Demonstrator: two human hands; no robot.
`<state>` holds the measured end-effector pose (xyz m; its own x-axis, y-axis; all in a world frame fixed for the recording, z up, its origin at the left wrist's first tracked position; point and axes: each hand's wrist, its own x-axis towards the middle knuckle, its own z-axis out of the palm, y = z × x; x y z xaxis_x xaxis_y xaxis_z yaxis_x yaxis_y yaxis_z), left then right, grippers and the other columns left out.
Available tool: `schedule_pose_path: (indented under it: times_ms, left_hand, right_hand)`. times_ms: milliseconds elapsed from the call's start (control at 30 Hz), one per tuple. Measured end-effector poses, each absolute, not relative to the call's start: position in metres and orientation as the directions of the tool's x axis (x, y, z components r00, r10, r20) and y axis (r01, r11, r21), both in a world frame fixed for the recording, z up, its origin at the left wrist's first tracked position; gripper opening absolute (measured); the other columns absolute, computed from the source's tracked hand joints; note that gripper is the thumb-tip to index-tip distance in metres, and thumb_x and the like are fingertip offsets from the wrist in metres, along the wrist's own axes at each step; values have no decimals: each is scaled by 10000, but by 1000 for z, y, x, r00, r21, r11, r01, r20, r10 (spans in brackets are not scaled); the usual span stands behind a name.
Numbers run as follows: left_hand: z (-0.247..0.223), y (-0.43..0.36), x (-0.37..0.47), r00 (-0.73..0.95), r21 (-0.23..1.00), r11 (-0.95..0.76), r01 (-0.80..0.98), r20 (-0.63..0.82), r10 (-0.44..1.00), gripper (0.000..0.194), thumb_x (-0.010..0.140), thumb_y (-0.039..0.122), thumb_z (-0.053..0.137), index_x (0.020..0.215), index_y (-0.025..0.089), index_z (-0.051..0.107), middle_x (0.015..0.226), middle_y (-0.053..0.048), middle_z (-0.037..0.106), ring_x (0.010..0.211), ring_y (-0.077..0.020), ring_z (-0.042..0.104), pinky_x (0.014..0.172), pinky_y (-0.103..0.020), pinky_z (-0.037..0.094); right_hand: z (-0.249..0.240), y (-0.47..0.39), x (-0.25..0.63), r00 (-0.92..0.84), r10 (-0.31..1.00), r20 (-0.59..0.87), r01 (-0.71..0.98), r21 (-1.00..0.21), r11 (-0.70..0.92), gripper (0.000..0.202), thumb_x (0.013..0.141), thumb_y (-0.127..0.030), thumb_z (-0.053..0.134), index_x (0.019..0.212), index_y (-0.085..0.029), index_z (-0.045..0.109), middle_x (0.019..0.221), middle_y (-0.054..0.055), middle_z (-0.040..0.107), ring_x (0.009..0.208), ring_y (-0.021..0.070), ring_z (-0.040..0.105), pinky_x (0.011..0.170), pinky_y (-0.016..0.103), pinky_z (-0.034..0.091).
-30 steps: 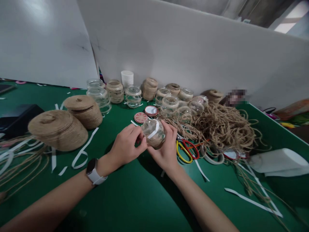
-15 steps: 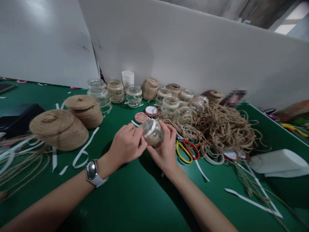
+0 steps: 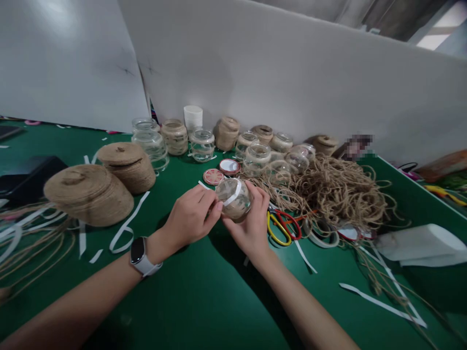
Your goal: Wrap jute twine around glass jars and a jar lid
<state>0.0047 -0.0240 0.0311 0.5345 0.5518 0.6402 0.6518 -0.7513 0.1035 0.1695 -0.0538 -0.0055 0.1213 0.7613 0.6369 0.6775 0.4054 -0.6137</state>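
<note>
My right hand grips a small clear glass jar, tilted above the green table, thumb on its near side and fingers round its right. A white strip runs across the jar. At the jar's left side is my left hand, its fingers curled in and thumb pressed against them; whatever they pinch is hidden. Just behind the jar lie a patterned red lid and a lid with its white inside up. Scissors with yellow and red handles rest right of my right hand.
Several glass jars stand along the back beside stacked white cups. Twine-wrapped jars sit at left. A heap of twine, a tape roll and a white roll are at right. White strips lie scattered about.
The jar has shifted slightly right and turned a little in my right hand. My left thumb has moved up, and the watch face has gone dark.
</note>
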Motion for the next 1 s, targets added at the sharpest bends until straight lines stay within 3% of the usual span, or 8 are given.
schedule_pose_path:
  times_ms: [367,633,800,1000]
  left_hand:
    - [33,-23,6,607,-190,-712,676,691,392,219,923,157,435,737,172,550,688,-65,593,658,-204,524,606,-329,419]
    - [33,-13,-2,573,-152,-687,711,691,440,217,895,126,440,702,200,505,667,-50,567,681,-208,520,605,-324,404]
    - [26,5,-18,368,22,-533,846,699,613,205,939,214,425,745,199,489,708,-46,553,684,-199,524,572,-305,364]
    - [28,1,-15,199,486,-527,698,574,794,277,1005,336,325,850,197,508,728,-11,588,677,-160,576,625,-283,426]
  right_hand:
    - [-4,-54,171,97,738,667,683,-584,438,757,740,-334,696,1391,-260,315,1322,141,442,1257,318,442,1012,560,438]
    - [-9,-51,176,103,742,662,676,-594,436,793,721,-367,717,1389,-233,310,1327,142,490,1226,307,497,1021,540,433]
    - [-10,-49,181,170,787,594,618,-686,384,835,671,-382,764,1365,-209,334,1319,153,497,1200,299,528,1007,505,454]
    - [-10,-50,180,133,775,618,628,-658,416,833,674,-371,761,1371,-227,328,1323,141,495,1194,291,531,1006,509,454]
